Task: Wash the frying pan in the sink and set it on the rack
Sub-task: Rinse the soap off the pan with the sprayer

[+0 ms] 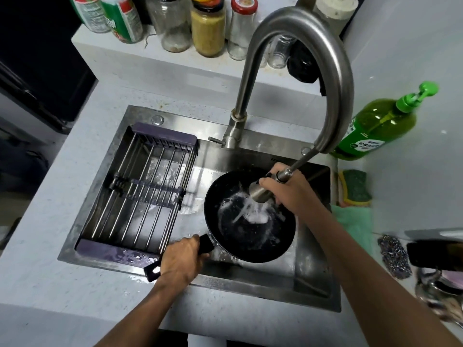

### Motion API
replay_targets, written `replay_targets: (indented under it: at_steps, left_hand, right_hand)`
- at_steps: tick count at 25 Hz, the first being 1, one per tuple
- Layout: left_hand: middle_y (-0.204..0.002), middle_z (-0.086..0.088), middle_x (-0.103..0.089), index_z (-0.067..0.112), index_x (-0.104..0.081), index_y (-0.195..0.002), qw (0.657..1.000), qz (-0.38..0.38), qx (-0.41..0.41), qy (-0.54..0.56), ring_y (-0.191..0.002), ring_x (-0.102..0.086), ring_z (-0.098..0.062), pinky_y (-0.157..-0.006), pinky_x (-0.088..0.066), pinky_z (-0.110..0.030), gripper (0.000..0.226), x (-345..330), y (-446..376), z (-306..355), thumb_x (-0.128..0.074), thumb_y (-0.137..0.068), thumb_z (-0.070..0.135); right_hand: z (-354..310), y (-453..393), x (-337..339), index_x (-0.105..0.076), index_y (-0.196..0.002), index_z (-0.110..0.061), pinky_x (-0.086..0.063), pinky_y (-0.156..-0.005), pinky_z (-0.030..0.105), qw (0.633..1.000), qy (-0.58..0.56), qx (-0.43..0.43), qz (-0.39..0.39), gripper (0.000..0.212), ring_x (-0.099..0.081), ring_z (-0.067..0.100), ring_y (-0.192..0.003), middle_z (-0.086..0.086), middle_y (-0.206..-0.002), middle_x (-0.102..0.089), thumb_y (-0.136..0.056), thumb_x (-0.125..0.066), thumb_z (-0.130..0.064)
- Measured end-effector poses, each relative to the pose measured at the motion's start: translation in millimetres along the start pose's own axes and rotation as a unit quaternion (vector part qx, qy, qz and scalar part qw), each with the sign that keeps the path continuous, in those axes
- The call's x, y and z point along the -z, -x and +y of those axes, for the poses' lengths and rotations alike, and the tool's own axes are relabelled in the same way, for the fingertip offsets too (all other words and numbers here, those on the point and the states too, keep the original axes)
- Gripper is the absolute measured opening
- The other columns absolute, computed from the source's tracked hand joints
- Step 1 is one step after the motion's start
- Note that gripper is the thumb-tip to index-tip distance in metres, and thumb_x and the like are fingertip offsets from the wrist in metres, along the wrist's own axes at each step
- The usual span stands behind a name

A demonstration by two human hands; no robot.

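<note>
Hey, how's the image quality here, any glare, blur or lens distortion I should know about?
Head view: wide-angle bending curves the faucet and counter edges; glare whitens the wet sink floor beside the frying pan; the lower right corner is smeared; both the left hand and right hand look sharp.

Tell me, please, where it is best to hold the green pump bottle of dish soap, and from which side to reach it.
Grip the green pump bottle around its narrow neck below the pump head, coming from the sink side. It leans tilted against the wall, so that side is free; the body looks wider and probably slippery.
</note>
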State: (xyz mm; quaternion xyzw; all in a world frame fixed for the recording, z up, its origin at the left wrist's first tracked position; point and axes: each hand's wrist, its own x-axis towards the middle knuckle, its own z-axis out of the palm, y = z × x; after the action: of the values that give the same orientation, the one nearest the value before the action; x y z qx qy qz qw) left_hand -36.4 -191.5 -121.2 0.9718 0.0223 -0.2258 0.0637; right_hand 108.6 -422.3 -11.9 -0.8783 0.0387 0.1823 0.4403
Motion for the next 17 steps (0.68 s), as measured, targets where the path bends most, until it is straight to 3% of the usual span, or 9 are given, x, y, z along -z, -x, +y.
replay_targets:
  at_steps: [3,7,10,13,15,17]
  left_hand:
    - [-0.099,-0.001,-0.07,0.023,-0.053,-0.107,0.999,-0.013,0.02,0.026,-0.091,-0.068,-0.021,-0.076,-0.05,-0.032,0.038,-16,-6,-8,-0.054,-0.088,0.056]
    - [-0.096,0.001,-0.07,0.022,-0.054,-0.106,0.999,-0.006,0.027,0.033,-0.103,-0.058,-0.022,-0.083,-0.047,-0.034,0.031,-30,-12,-17,-0.058,-0.087,0.046]
    - [-0.097,0.002,-0.069,0.02,-0.054,-0.106,0.999,-0.018,0.032,0.028,-0.109,-0.052,-0.022,-0.084,-0.047,-0.034,0.029,-33,-14,-17,-0.062,-0.085,0.039]
    - [-0.097,0.001,-0.069,0.02,-0.054,-0.106,0.999,-0.024,0.028,0.025,-0.109,-0.053,-0.022,-0.083,-0.048,-0.034,0.033,-35,-16,-18,-0.062,-0.085,0.043]
    - [-0.098,0.0,-0.069,0.019,-0.054,-0.106,0.998,-0.029,0.033,0.035,-0.109,-0.054,-0.023,-0.085,-0.048,-0.034,0.035,-35,-17,-19,-0.063,-0.084,0.045]
    - [-0.097,-0.001,-0.069,0.019,-0.055,-0.105,0.998,-0.028,0.033,0.044,-0.11,-0.055,-0.023,-0.087,-0.048,-0.034,0.036,-36,-18,-20,-0.064,-0.084,0.047]
  right_hand:
    - [2,-14,-8,-0.068,-0.079,-0.015,-0.05,-0.065,0.037,0.999,-0.036,0.011,-0.017,0.014,-0.056,0.012,-0.058,-0.009,-0.057,-0.061,-0.085,-0.068,-0.027]
    - [14,-11,5,-0.067,-0.075,-0.009,-0.05,-0.063,0.041,1.0,0.011,0.005,0.018,0.022,-0.055,0.02,-0.057,0.002,-0.061,-0.064,-0.084,-0.064,-0.029]
    - [11,1,-1,-0.067,-0.076,-0.007,-0.055,-0.069,0.049,1.0,0.027,0.015,0.001,0.023,-0.063,0.03,-0.068,0.009,-0.069,-0.067,-0.082,-0.065,-0.028]
    - [-4,-9,-15,-0.069,-0.086,-0.003,-0.05,-0.061,0.043,1.0,-0.016,0.022,-0.016,0.022,-0.058,0.024,-0.059,0.01,-0.067,-0.067,-0.087,-0.066,-0.025]
    - [-4,-19,-4,-0.072,-0.085,-0.009,-0.048,-0.057,0.036,0.999,0.006,0.026,0.018,0.02,-0.058,0.017,-0.056,0.002,-0.069,-0.072,-0.088,-0.066,-0.028]
    - [7,-20,19,-0.074,-0.085,-0.013,-0.054,-0.068,0.038,0.994,0.076,0.012,0.072,0.021,-0.066,0.021,-0.07,0.006,-0.077,-0.074,-0.085,-0.068,-0.033]
